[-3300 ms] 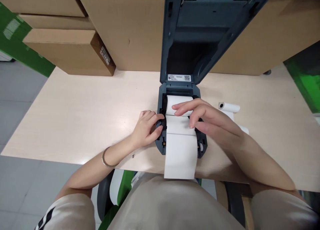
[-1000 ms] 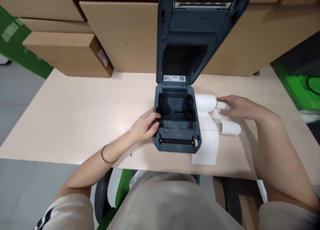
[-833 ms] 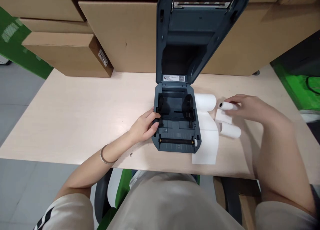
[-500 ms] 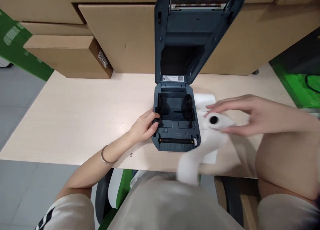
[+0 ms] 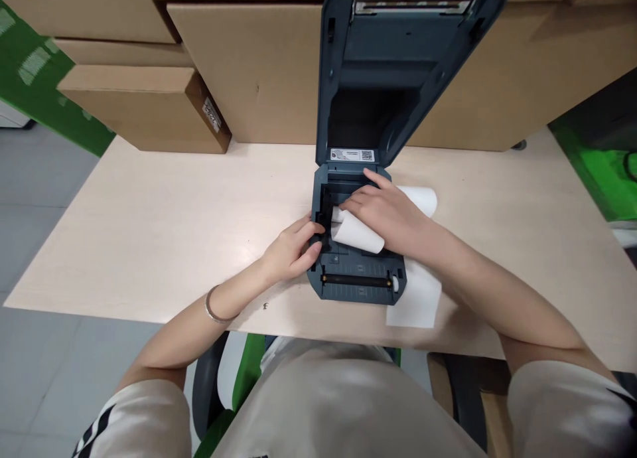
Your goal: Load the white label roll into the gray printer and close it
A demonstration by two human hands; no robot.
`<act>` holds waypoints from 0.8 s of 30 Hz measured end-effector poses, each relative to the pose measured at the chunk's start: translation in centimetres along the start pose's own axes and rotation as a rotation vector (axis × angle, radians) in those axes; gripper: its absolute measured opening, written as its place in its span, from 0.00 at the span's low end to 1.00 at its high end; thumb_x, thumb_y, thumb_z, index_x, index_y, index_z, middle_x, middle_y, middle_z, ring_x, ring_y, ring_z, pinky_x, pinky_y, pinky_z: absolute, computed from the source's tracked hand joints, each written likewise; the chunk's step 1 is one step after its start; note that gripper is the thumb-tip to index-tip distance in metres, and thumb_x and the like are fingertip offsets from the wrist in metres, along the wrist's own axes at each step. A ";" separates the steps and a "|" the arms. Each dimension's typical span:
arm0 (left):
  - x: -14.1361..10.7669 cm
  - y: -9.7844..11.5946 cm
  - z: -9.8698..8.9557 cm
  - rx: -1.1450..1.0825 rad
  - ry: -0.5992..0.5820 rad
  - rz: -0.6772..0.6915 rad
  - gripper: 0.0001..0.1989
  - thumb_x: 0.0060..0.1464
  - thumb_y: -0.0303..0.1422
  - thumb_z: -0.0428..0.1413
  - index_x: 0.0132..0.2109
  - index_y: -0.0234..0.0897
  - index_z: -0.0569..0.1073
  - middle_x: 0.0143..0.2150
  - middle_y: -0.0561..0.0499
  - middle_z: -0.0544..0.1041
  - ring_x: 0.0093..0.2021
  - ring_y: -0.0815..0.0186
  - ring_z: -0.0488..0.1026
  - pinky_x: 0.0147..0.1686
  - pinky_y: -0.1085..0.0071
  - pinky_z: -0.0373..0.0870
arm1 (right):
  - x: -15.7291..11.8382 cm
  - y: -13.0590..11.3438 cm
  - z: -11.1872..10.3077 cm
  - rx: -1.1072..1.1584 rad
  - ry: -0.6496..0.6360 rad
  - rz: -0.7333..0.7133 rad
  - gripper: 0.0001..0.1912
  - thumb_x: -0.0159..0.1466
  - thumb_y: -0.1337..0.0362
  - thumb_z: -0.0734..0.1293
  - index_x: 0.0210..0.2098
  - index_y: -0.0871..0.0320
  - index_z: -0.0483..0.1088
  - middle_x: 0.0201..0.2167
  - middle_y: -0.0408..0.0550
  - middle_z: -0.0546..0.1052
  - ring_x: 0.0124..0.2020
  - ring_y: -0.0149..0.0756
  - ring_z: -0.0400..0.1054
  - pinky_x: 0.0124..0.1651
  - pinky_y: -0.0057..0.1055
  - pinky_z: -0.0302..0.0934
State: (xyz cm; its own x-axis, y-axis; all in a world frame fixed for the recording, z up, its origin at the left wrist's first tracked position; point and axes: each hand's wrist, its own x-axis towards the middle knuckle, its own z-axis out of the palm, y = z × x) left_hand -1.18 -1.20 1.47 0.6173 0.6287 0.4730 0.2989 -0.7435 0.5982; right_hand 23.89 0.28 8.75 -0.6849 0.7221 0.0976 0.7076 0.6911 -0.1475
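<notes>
A dark blue-grey label printer point(image 5: 358, 292) stands on the table with its lid point(image 5: 383, 79) raised. My left hand point(image 5: 293, 245) grips the printer's left side wall, its fingers bent over the rim. Inside the printer's bay, my right hand point(image 5: 383, 212) is closed on a white paper roll point(image 5: 355, 232). Its fingertips are partly hidden behind the roll, and a loose flap of paper points toward the lower right. A black roller point(image 5: 355, 281) lies across the front of the bay. On the table, white paper point(image 5: 415, 299) shows beside the printer's right side.
Another white roll end point(image 5: 421, 199) lies right of the printer, partly behind my right hand. Large cardboard boxes point(image 5: 253, 73) line the back of the table, close behind the lid. A flatter carton point(image 5: 134, 109) stands at the back left. The table's front edge point(image 5: 124, 320) runs close to my body.
My right hand has carried the paper roll leftward from beside the printer into its open bay. The trailing paper strip no longer hangs over the table's front edge. My left hand stays on the printer.
</notes>
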 end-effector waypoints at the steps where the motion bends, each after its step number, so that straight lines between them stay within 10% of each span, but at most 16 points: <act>1: 0.0 0.0 0.0 0.003 -0.003 0.000 0.15 0.74 0.42 0.43 0.49 0.39 0.70 0.40 0.47 0.74 0.39 0.60 0.74 0.37 0.65 0.73 | -0.6 -0.5 -0.2 -0.019 0.013 0.012 0.16 0.70 0.70 0.60 0.50 0.63 0.78 0.46 0.57 0.83 0.51 0.51 0.76 0.68 0.57 0.59; 5: 0.0 0.2 -0.1 0.009 -0.013 -0.002 0.15 0.74 0.42 0.43 0.49 0.39 0.70 0.39 0.48 0.74 0.37 0.61 0.74 0.37 0.65 0.73 | -3.3 -2.7 -0.7 0.000 0.079 -0.014 0.19 0.76 0.63 0.57 0.55 0.59 0.77 0.54 0.53 0.82 0.50 0.46 0.77 0.50 0.45 0.70; 13: 0.1 0.2 -0.2 0.011 -0.002 0.000 0.16 0.74 0.42 0.43 0.48 0.38 0.70 0.37 0.49 0.73 0.34 0.63 0.72 0.35 0.67 0.72 | -7.4 -3.3 0.4 0.296 0.132 -0.296 0.22 0.67 0.62 0.66 0.59 0.62 0.74 0.67 0.55 0.73 0.72 0.49 0.64 0.71 0.49 0.66; 24: -0.2 0.1 -0.1 0.034 -0.042 -0.016 0.23 0.76 0.45 0.39 0.58 0.38 0.73 0.40 0.48 0.72 0.38 0.61 0.72 0.39 0.65 0.73 | -8.6 -3.9 1.4 0.182 0.258 -0.299 0.21 0.64 0.58 0.67 0.53 0.60 0.76 0.56 0.54 0.81 0.67 0.52 0.69 0.74 0.55 0.61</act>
State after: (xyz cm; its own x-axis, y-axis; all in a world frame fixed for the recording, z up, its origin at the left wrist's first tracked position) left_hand -1.35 -1.41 1.51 0.6417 0.6311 0.4359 0.3329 -0.7412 0.5830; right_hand 26.78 -8.68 7.09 -0.7728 0.4912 0.4020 0.4266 0.8709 -0.2440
